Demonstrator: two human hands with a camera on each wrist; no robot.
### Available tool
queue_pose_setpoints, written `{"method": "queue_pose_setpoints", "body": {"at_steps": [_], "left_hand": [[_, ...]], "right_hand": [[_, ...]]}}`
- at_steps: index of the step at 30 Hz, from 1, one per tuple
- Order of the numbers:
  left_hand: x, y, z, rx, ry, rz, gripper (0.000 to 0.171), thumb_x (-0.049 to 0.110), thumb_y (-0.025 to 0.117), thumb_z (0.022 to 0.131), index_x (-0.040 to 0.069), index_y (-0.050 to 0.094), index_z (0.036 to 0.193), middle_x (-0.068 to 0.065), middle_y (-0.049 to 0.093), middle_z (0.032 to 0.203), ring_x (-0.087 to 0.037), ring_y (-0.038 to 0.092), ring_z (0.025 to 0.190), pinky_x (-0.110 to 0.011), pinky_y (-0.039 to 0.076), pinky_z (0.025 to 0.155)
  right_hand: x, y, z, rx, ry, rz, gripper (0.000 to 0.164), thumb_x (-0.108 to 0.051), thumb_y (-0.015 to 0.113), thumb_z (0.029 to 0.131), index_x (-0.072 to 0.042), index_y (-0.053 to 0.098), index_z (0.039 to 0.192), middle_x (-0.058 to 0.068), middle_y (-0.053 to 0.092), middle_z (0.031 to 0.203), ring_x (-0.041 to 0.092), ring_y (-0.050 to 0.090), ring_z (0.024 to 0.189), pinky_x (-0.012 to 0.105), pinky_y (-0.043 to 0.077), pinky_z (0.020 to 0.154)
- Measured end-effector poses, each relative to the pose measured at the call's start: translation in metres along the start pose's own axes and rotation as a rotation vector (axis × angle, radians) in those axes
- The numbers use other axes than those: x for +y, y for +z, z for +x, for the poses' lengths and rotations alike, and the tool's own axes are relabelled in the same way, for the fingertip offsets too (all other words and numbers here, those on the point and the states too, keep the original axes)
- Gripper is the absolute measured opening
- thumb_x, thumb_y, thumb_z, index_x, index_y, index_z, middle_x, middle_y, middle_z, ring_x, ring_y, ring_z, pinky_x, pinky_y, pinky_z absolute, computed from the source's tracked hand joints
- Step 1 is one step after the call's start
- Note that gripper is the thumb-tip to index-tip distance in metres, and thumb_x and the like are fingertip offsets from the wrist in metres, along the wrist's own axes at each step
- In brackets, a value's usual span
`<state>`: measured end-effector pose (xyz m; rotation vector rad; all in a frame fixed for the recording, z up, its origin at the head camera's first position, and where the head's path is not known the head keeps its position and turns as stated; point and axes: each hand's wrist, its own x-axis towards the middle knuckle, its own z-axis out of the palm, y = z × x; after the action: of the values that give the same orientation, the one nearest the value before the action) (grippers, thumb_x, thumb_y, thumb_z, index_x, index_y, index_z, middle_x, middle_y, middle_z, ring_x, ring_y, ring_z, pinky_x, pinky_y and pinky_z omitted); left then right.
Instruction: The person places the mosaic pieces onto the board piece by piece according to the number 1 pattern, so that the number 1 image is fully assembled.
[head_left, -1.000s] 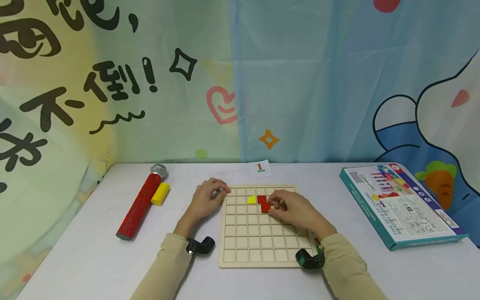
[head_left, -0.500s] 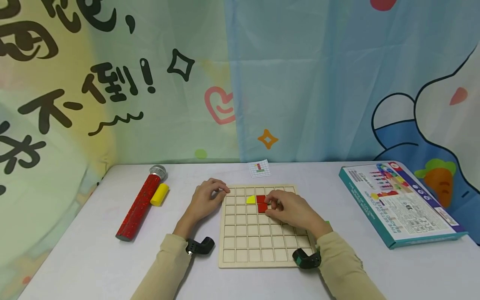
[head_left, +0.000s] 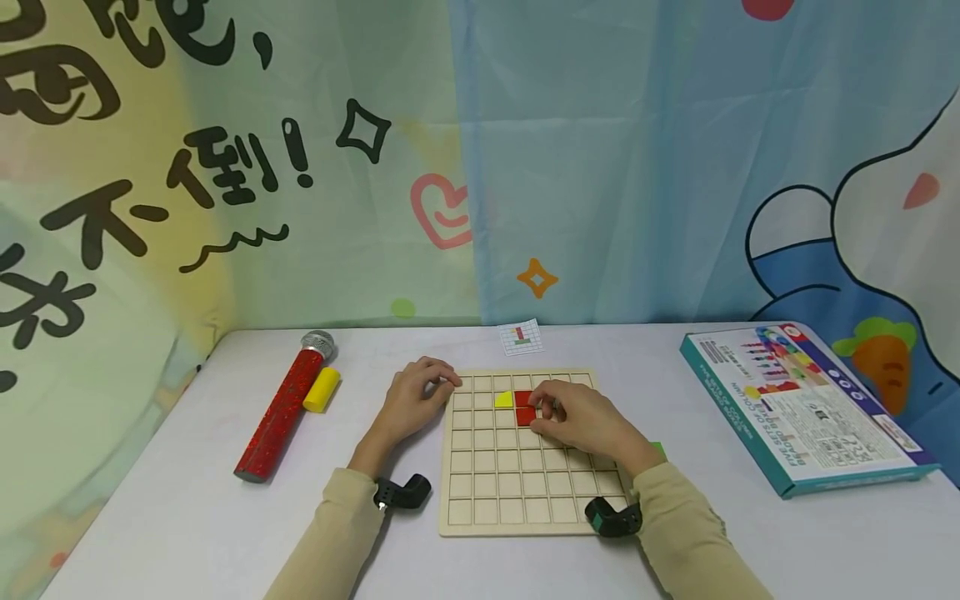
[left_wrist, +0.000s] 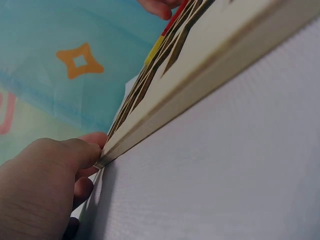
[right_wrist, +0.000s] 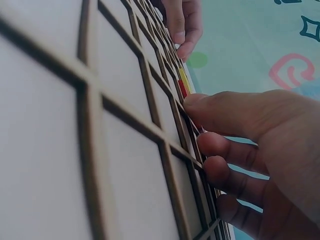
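Board (head_left: 507, 485) pinched by left hand (head_left: 414, 400), right hand (head_left: 585, 418) curled at red squares (head_left: 524, 416)

Two hands (head_left: 416, 396) (head_left: 587, 421); two red squares (head_left: 522, 417); one each (board (head_left: 507, 485), yellow tile (head_left: 503, 400), yellow cylinder (head_left: 322, 390), card (head_left: 521, 337), box (head_left: 810, 417), microphone (head_left: 277, 417))

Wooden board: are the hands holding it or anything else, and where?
The left hand holds the wooden board by its far-left corner. The right hand is at the right side of the red squares; whether it grips them cannot be told.
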<state>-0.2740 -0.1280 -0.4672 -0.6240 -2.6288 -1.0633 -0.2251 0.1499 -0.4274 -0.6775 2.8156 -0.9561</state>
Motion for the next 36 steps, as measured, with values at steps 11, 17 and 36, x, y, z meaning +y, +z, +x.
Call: {"method": "queue_pose_setpoints", "body": {"at_steps": [11,17,36], "left_hand": [[0.001,0.002,0.0,0.003,0.007,0.0,0.008,0.015,0.064,0.089,0.021,0.069,0.09,0.002,0.065,0.108,-0.017,0.058,0.094,-0.035,0.034,0.08],[0.003,0.001,0.0,0.004,0.013,0.004,0.007,0.015,0.064,0.089,0.019,0.069,0.09,0.001,0.065,0.108,-0.019,0.058,0.094,-0.035,0.033,0.078],[0.001,-0.001,0.0,-0.003,0.002,0.001,0.008,0.015,0.063,0.089,0.02,0.069,0.091,0.001,0.065,0.107,-0.019,0.058,0.094,-0.034,0.033,0.08]], "right_hand": [[0.003,-0.009,-0.005,-0.009,0.0,0.059,0.017,-0.021,0.064,0.089,-0.012,0.062,0.104,-0.004,0.056,0.083,0.01,0.051,0.068,0.023,0.042,0.06],[0.011,-0.025,-0.014,0.009,0.006,0.064,0.019,-0.023,0.061,0.092,-0.012,0.062,0.107,-0.002,0.057,0.088,0.012,0.053,0.074,0.025,0.044,0.061],[0.043,-0.06,-0.078,-0.142,0.029,0.024,0.013,-0.025,0.062,0.091,-0.017,0.061,0.1,-0.006,0.055,0.079,0.004,0.049,0.068,0.021,0.042,0.059]]}}
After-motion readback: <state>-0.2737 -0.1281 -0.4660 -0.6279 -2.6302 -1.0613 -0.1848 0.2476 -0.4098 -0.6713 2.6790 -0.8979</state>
